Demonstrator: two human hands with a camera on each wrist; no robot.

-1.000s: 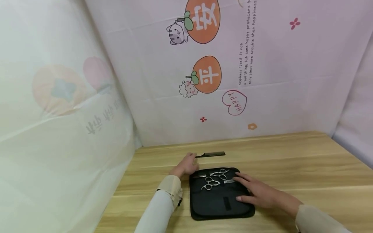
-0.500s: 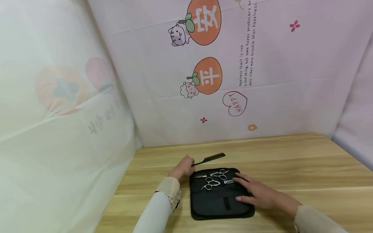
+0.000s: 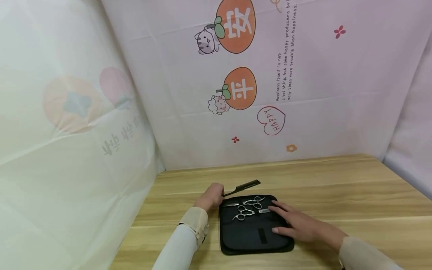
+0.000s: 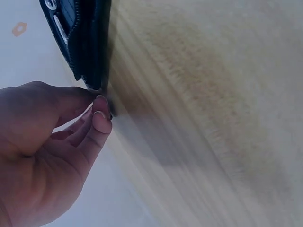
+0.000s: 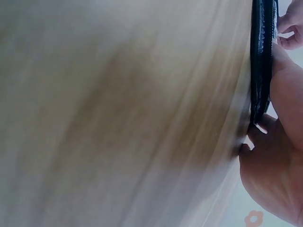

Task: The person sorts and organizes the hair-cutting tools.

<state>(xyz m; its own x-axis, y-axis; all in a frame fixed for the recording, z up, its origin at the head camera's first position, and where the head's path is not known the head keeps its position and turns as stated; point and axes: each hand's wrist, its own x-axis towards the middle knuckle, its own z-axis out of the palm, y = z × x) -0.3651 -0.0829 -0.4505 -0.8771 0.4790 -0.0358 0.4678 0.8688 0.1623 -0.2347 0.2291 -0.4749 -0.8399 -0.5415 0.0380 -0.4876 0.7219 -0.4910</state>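
My left hand point(image 3: 212, 195) pinches the thin tail of a black comb point(image 3: 248, 185). The comb slants up to the right, its toothed end past the far edge of a black zip case point(image 3: 241, 238). In the left wrist view, thumb and fingertips point(image 4: 101, 122) meet close by the case corner point(image 4: 92, 71), mostly hiding the tail. Two pairs of silver haircutting scissors, the far pair point(image 3: 253, 203) and the near pair point(image 3: 243, 213), lie in the case beside a small metal piece point(image 3: 264, 210). My right hand point(image 3: 298, 225) rests with spread fingers on the case's right side.
A wood-grain table point(image 3: 337, 187) carries the case. Behind it hangs a white printed cloth point(image 3: 320, 123), and another pale cloth point(image 3: 84, 180) drapes along the left side. An elastic strap point(image 3: 262, 236) sits on the case's near half.
The left hand has taken hold of the comb's tail and drawn it toward me, nearer the case; the comb has tilted from nearly level. The right hand has hardly moved.
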